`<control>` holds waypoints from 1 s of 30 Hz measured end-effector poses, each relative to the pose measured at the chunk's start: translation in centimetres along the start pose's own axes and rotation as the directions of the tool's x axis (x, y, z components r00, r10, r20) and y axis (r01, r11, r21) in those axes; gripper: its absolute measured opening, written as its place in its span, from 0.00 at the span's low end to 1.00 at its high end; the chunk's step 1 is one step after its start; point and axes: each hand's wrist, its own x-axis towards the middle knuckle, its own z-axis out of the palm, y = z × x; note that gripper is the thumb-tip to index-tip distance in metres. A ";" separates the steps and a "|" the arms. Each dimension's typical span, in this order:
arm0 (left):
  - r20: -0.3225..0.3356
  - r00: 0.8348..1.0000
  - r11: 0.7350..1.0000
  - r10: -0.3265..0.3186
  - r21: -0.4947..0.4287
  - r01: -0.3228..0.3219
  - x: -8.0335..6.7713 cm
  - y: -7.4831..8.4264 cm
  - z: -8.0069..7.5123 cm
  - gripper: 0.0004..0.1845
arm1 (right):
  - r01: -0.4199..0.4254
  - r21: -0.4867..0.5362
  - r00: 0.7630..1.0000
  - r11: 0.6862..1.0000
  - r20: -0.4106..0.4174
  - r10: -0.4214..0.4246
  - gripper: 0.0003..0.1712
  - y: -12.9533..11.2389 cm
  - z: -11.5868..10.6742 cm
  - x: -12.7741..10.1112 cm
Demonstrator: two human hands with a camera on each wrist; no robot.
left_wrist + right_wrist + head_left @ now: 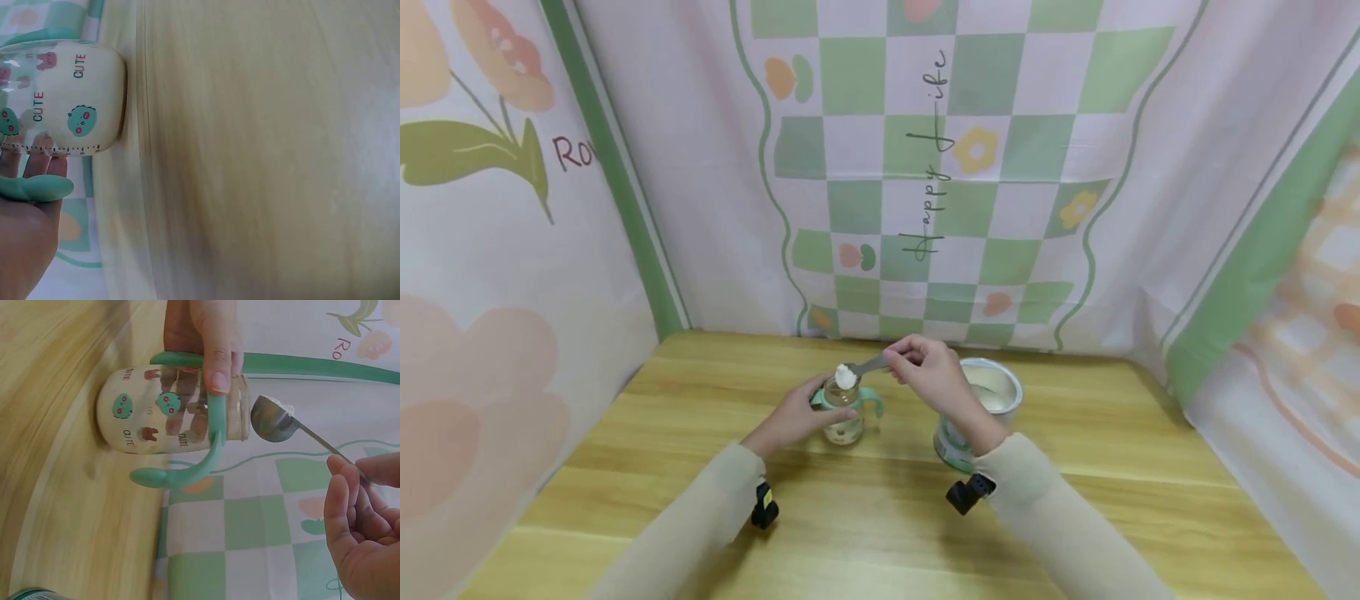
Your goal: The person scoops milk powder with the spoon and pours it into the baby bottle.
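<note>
over the bottle (pixel 844 414) gripped by left hand (pixel 793 417), right hand (pixel 934 377) pinches a heaped spoon (pixel 857 372).

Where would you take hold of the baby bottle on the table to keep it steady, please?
Grip the bottle round its neck, from its left side, as the left hand does. It stands upright with green handles curving out on both sides, and the spoon in the right hand hangs over its open mouth, so the top should probably stay free.

A clear bottle (pixel 172 409) with mint-green handles and green monster prints is seen on the pale wood-grain table (pixel 1075 517).
</note>
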 end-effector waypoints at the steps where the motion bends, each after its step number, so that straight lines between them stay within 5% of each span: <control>1: 0.001 1.000 1.000 0.001 -0.004 -0.001 -0.1 0.0 0.0 0.44 | 0.016 -0.014 1.000 1.000 -0.003 -0.016 0.11 0.1 0.1 -0.1; 18: 0.003 1.000 1.000 -0.017 -0.012 0.017 -0.3 0.1 -0.1 0.44 | 0.304 -0.181 0.950 0.935 -0.015 -0.312 0.06 0.7 2.5 -0.9; 26: 0.002 1.000 0.999 0.002 -0.054 -0.002 -0.4 0.7 0.0 0.38 | 0.433 -0.281 0.892 0.856 -0.005 -0.453 0.05 1.2 2.9 -1.3; 30: 0.006 1.000 0.999 -0.006 -0.047 0.006 -0.4 0.7 0.0 0.39 | 0.507 -0.336 0.844 0.794 0.008 -0.536 0.03 1.4 3.1 -1.3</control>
